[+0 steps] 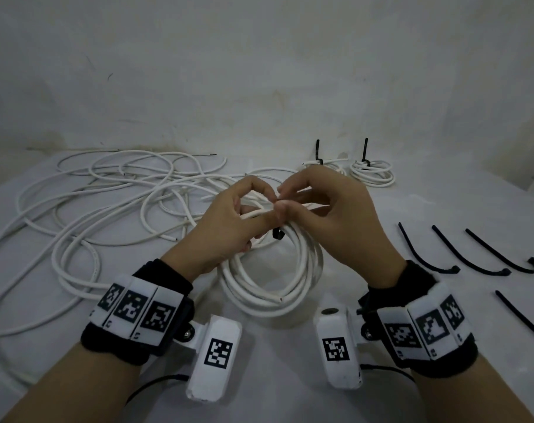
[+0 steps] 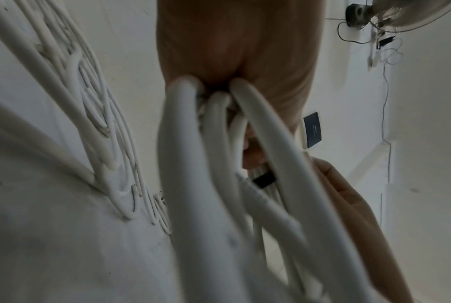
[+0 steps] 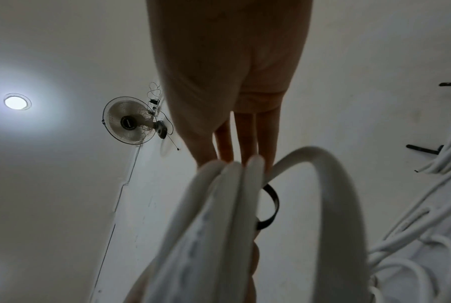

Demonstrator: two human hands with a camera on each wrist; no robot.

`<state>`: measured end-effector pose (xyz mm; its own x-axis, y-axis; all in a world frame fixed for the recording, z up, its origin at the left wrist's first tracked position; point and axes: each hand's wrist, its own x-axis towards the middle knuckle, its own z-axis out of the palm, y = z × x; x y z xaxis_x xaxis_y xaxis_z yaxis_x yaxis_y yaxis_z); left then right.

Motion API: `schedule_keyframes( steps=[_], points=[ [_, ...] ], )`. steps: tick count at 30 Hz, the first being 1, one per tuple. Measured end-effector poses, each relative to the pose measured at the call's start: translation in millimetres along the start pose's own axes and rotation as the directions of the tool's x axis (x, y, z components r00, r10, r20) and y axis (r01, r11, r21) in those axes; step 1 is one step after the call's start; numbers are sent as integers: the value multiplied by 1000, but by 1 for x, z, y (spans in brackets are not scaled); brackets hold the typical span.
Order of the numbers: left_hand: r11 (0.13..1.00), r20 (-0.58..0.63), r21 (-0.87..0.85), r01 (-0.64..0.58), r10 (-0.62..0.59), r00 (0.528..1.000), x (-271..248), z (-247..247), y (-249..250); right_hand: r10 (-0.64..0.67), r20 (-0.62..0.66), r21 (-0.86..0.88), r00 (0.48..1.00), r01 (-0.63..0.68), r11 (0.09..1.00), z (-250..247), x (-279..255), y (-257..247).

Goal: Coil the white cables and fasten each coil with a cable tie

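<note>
Two hands meet above a white surface (image 1: 290, 355). The left hand (image 1: 229, 221) grips the top of a white cable coil (image 1: 271, 270), and the right hand (image 1: 329, 218) pinches a black cable tie (image 1: 278, 233) looped around it. Loose white cables (image 1: 100, 203) sprawl to the left.

No legible text, brand or number appeared in any view. The wristbands (image 1: 137, 309) and camera housings (image 1: 218, 352) carried only black-and-white square marker codes, and the dark wall plate (image 2: 313, 132) bore print too small to read.
</note>
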<state>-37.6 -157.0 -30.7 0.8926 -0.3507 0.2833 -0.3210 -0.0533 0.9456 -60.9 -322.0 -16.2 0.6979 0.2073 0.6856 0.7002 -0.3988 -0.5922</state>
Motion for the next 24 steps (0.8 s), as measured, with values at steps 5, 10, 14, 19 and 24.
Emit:
schedule_keyframes(
  steps=[5,10,14,19,24],
  points=[
    [998,0,32,-52,52,999,-1,3,4,-118,-42,-252,992,104,962,1,2,8],
    [999,19,21,-43,43,999,-2,8,6,-118,-125,-301,985,76,951,2,1,1],
    [998,32,67,-9,7,999,-2,10,0,-122,-309,-231,943,49,972,-7,6,-8],
    [995,-1,101,-29,29,1000,-2,8,0,49,-98,-148,994,-64,987,-1,4,-5],
    [998,-39,58,10,-8,999,1,7,-2,174,15,-53,985,-173,984,5,4,9]
  ],
)
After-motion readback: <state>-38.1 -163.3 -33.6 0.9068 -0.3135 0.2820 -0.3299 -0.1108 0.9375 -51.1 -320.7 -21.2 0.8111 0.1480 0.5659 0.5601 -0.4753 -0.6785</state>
